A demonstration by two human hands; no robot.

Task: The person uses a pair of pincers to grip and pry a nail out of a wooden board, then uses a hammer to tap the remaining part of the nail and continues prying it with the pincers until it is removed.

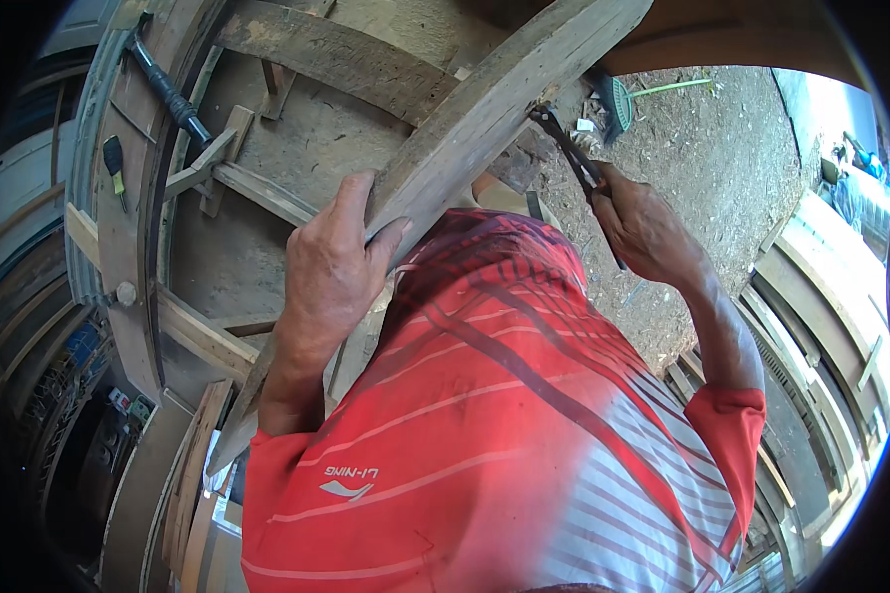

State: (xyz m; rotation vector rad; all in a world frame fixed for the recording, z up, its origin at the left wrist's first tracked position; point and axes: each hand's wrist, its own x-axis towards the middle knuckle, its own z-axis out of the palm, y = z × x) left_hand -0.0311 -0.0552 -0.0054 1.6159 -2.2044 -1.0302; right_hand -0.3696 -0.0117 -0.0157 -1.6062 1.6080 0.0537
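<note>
A long grey, weathered wooden plank (494, 119) slants from the upper right down past my body. My left hand (331, 252) is closed over its edge, with the thumb on the near face. My right hand (653, 227) grips the handles of dark metal pincers (571, 148). Their jaws meet the plank's right-hand edge; whether anything is caught between them is too small to tell.
On the wooden bench (133, 237) at left lie a black-handled hammer (168, 94) and a black-and-yellow hand tool (116, 170). Wooden frame pieces (336, 59) stand beyond. A green broom-like tool (618, 107) lies on the debris-strewn ground. Boards (811, 287) are stacked at right.
</note>
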